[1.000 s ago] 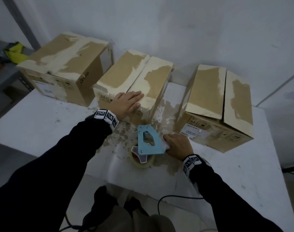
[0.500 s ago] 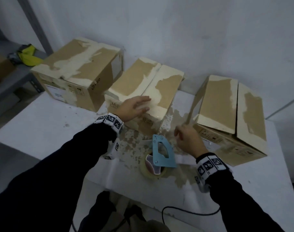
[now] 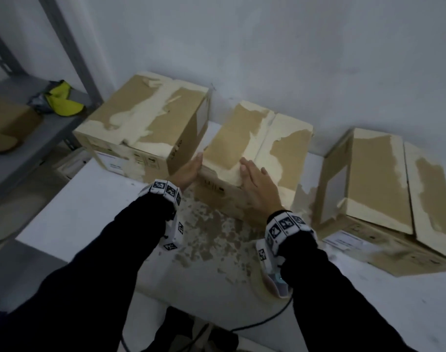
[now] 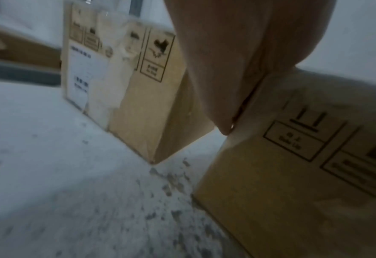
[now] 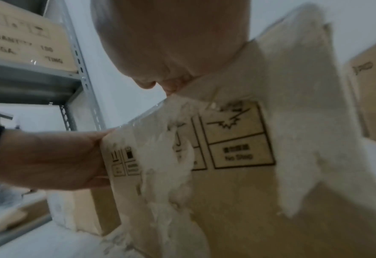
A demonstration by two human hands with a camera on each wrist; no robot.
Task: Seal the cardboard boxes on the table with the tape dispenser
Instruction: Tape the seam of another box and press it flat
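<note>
- Both arms reach forward over the white table (image 3: 72, 214), dark sleeves, tagged wristbands on each wrist.
- Left hand (image 3: 187, 171) lies flat against the left side of the middle box (image 3: 257, 148), fingers straight, pressing at the near left corner, holding nothing.
- Right hand (image 3: 258, 186) lies palm-down on the top front edge of that same box, fingers stretched and a little spread over the flap seam; nothing in its grip either.
- The middle box stands between the left box (image 3: 145, 123) and the right box (image 3: 384, 189), all three on the table by the wall.
- Tape dispenser (image 3: 276, 280) sits on the table near the front edge, mostly hidden under the right forearm, well apart from both hands.
- Left wrist view adds the left hand (image 4: 231, 57) edge-on against the box corner (image 4: 293, 174), and handling symbols printed on the left box (image 4: 125, 78).
- Right wrist view shows the right hand (image 5: 171, 40) over the top edge, the left hand (image 5: 48, 157) flat on the far side, a "No Step" mark on the middle box (image 5: 238, 174), and a metal shelf (image 5: 30, 83) behind.
</note>
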